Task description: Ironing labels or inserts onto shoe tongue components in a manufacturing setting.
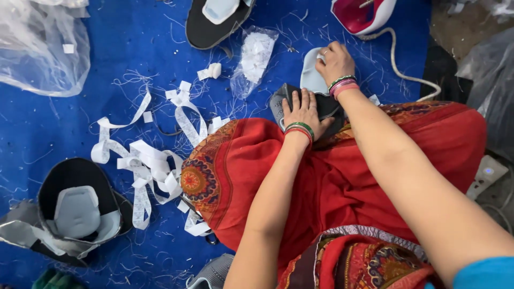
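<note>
The person sits on a blue mat (134, 48) strewn with loose white threads, a red patterned cloth (342, 182) over the lap. The left hand (302, 113) lies flat, fingers spread, pressing down on a dark grey fabric piece (326, 107) that rests at the far edge of the red cloth; it grips nothing. The right hand (334, 61) reaches just beyond, fingers curled over a pale grey foam insert (309, 75) that touches the dark piece; how firmly it holds the insert cannot be told. Both wrists wear green and red bangles.

Long white label strips (144, 160) lie tangled on the mat left of the red cloth, running from the mat's middle toward its near left part, with a small folded scrap (210, 71) further off. A small clear plastic bag (254, 59) holding cut white labels lies near the mat's far edge, just left of the hands. A large clear plastic bag (40, 48) fills the far left corner; its contents are unclear.

At the near left edge, a stack of black moulded shells (77, 208) sits open side up, with a pale grey pad inside the top one. Another black shell (214, 24) with a pale pad lies at the far edge. An iron (364, 13), red and white, stands at the far right, its white cord (399, 67) trailing toward the right edge.
</note>
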